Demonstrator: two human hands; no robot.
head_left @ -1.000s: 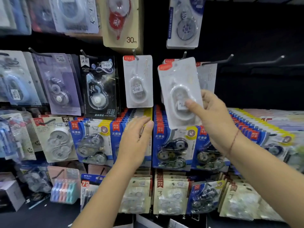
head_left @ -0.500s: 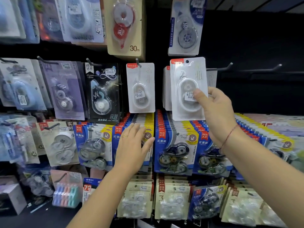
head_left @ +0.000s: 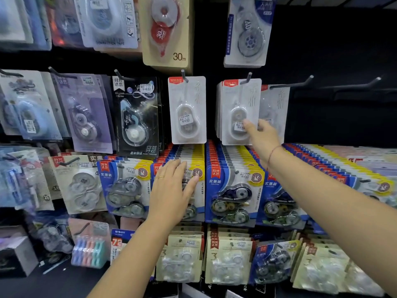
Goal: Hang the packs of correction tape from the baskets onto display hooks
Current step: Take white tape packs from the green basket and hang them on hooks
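Fingers (head_left: 247, 124) pinch pack (head_left: 238, 97) by right edge, near bare hook (head_left: 365, 82).

Back wall is a matte black panel (head_left: 343, 39), darkest from 1 to 3 o'clock. Dark ledge (head_left: 25, 287) runs along 7 o'clock, with a small grey carton (head_left: 19, 252) sitting on it at 8. Light is frontal and even, with soft glare around 11 o'clock.
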